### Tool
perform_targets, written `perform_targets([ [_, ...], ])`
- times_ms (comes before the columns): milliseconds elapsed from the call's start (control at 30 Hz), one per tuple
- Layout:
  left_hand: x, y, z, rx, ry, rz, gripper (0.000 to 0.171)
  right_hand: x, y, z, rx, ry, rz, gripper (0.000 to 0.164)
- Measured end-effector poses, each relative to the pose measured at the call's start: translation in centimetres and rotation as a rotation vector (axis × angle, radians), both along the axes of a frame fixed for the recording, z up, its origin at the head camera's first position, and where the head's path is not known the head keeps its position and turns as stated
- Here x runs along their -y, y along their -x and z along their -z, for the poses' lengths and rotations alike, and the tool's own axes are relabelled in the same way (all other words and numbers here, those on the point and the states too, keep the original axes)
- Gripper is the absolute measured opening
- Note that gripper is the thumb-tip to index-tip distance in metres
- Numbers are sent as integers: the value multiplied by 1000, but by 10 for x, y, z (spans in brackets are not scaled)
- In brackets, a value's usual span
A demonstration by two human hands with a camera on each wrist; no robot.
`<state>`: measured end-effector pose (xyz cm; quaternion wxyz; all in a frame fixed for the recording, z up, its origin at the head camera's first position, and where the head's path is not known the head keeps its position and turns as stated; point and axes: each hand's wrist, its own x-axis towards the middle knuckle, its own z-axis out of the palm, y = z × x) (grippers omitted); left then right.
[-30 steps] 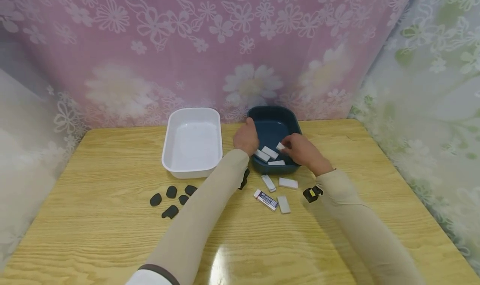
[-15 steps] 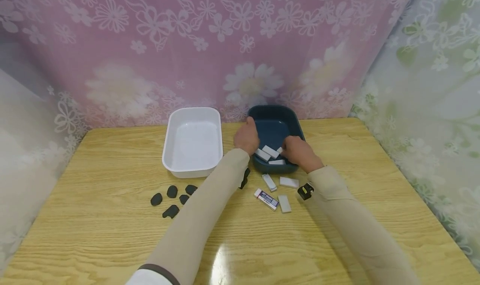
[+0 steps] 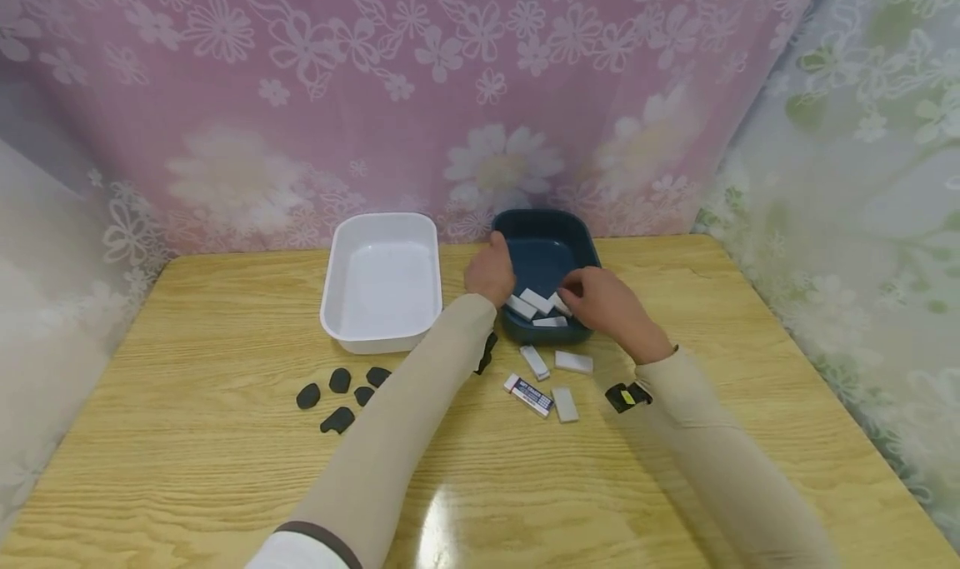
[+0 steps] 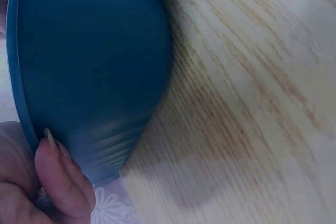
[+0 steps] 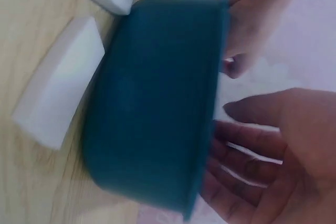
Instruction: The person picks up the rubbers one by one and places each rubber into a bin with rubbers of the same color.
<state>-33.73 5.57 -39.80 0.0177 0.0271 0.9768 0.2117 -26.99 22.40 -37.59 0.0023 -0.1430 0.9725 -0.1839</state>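
A dark blue basin (image 3: pixel 551 252) stands at the back of the table, with several white erasers (image 3: pixel 537 301) inside its near end. My left hand (image 3: pixel 491 271) grips the basin's left rim; the left wrist view shows its fingers (image 4: pixel 60 177) curled over the edge. Over the near right side of the basin is my right hand (image 3: pixel 603 302), its thumb apart from its relaxed fingers in the right wrist view. One eraser (image 3: pixel 558 304) lies right by those fingertips, apparently not pinched. On the table before the basin are several more erasers (image 3: pixel 573 362), one in a printed sleeve (image 3: pixel 528 395).
To the left stands a white basin (image 3: pixel 382 336). Several small black pieces (image 3: pixel 339 380) lie in front of it, some partly behind the left forearm. A pink flowered curtain (image 3: pixel 360 119) hangs along the table's back edge.
My right hand has lowered a white eraser among the others in the blue basin and let go, its fingers now opened and slightly raised. My left hand keeps its place on the rim.
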Motion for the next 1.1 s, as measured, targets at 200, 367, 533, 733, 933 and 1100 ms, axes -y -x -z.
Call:
perform_targets([
  [200, 2, 2, 0, 0, 19, -16, 45, -17, -36, -8, -1, 134, -24, 24],
  [367, 3, 2, -2, 2, 19, -16, 42, -32, -59, 6, 14, 192, -55, 19],
  [533, 3, 1, -2, 2, 19, -14, 44, -39, -69, 29, 52, 176, -112, 17],
  [733, 2, 0, 0, 5, 9, -16, 45, -34, -68, 44, 22, 79, -210, 28],
  [933, -1, 1, 2, 7, 8, -20, 46, -28, -61, 48, -28, -48, -265, 30],
  [1100, -3, 1, 2, 3, 2, -15, 47, -25, -59, 48, -38, -90, -263, 26],
])
